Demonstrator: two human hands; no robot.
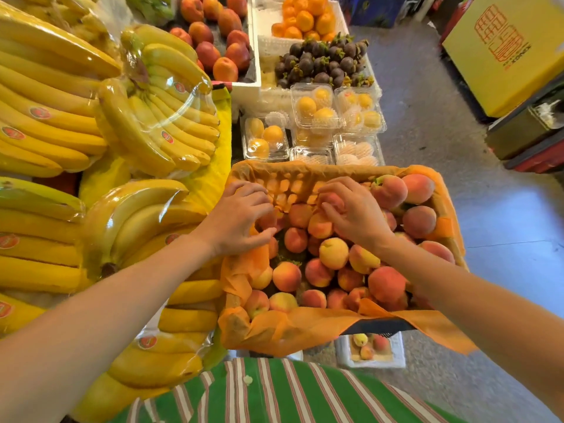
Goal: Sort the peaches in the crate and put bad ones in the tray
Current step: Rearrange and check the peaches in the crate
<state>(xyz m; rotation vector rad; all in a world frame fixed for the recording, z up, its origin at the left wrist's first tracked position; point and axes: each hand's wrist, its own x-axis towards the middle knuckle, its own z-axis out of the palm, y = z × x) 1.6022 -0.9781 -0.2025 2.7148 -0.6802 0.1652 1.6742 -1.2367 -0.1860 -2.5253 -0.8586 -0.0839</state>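
Crate (375, 326) with orange paper lining (290, 331) is sitting centre frame, full of peaches (332, 253). Wrapped banana bunches (152, 123) are crowding its left side, up against the lining. Clamshell packs (316, 108) of yellow fruit are sitting just past the far rim, with mangosteens (323, 61) and oranges (305, 18) behind. White tray (341, 352) is sitting low under the crate's near edge, partly hidden by the lining, holding a few peaches.

Both arms are reaching across to the far side. Left hand (241, 218) is curling over a corner peach (268, 220) by the far-left wall, thumb beneath; that peach is mostly hidden. Right hand (354, 215) is gripping a reddish peach (332, 200) in curled fingertips atop the pile.

Red oval stickers (39, 112) on the bananas are showing no readable text. Yellow carton (500, 56) at top right is carrying a red seal-style mark; the small print is too blurred to read.
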